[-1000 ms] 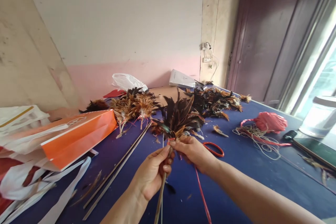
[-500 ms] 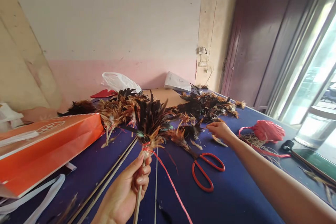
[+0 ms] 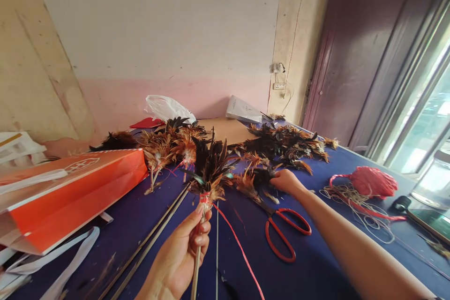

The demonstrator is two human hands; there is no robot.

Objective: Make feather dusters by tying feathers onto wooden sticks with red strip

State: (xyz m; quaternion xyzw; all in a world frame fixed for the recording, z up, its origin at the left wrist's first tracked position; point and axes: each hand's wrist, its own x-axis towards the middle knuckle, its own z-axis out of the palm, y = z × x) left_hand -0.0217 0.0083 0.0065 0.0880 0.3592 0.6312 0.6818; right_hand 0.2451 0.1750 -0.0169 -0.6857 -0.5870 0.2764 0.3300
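Note:
My left hand (image 3: 191,248) is wrapped round the thin wooden stick of a feather duster (image 3: 211,168), which stands upright with dark and brown feathers fanned out at its top. Red plastic string (image 3: 235,239) is wound round the feather base, and its loose end trails down to the right. My right hand (image 3: 286,182) is stretched out over the table, fingers pinched together at a small pile of dark feathers (image 3: 263,177); its fingertips are partly hidden among them. Just below that pile lie red-handled scissors (image 3: 288,232), blades partly under feathers.
Loose feathers (image 3: 284,143) lie in heaps at the back. Other feather bundles (image 3: 161,150) are at the left, beside an orange paper bag (image 3: 80,197). Two sticks (image 3: 151,243) lie left of my hand. A ball of red string (image 3: 374,181) and a clear container (image 3: 432,183) are at the right.
My right hand has moved slightly down and left into the dark feathers. My left hand still holds the feather duster. The view has shifted a little to the left.

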